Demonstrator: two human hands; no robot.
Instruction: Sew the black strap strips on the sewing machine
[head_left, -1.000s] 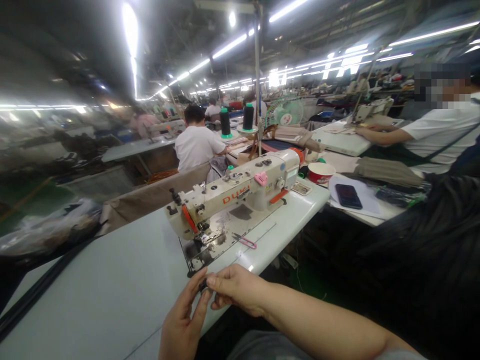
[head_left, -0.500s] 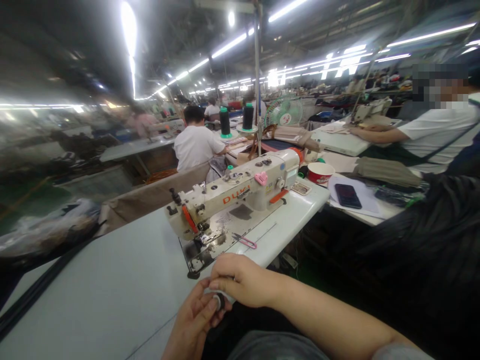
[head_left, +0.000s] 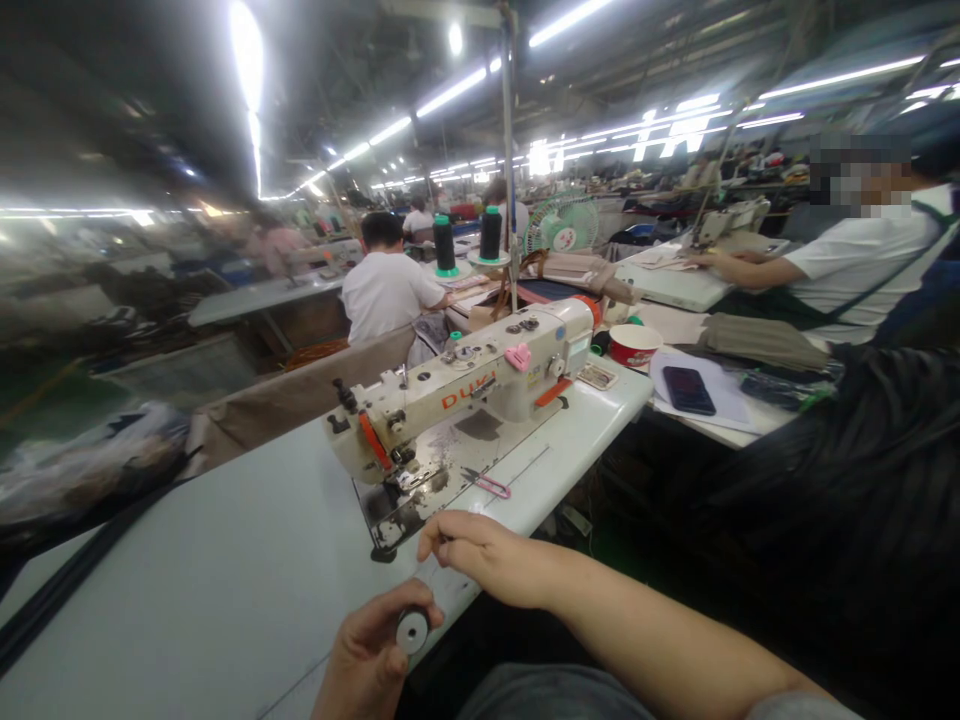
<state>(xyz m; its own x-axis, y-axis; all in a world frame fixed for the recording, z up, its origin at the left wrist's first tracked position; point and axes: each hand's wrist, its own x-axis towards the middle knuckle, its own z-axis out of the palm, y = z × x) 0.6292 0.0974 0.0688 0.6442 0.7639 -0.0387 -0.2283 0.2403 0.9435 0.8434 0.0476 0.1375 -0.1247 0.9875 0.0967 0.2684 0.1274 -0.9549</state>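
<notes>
My left hand [head_left: 364,640] is closed around a bobbin [head_left: 412,632], its pale round face with a centre hole turned toward me and a dark edge behind it. Above and to the right, my right hand [head_left: 484,555] is held with bent fingers and the thumb pressed in. Whatever those fingers may pinch is too fine to see. Just beyond my hands stands a white sewing machine [head_left: 480,385] with orange lettering. On its bed, close to my right hand, lie thread snips [head_left: 489,484] with a pink handle.
The pale tabletop [head_left: 187,590] stretches left. Right of the machine are a red-and-white bowl [head_left: 634,346] and a phone [head_left: 688,390] on paper. Dark fabric [head_left: 847,480] is heaped at right. Black thread cones [head_left: 490,236] stand behind. Other people sit at nearby tables.
My hands have moved apart. The left hand with the bobbin has shifted slightly down and left, and the bobbin's flat face now shows fully. My right hand stays almost in place.
</notes>
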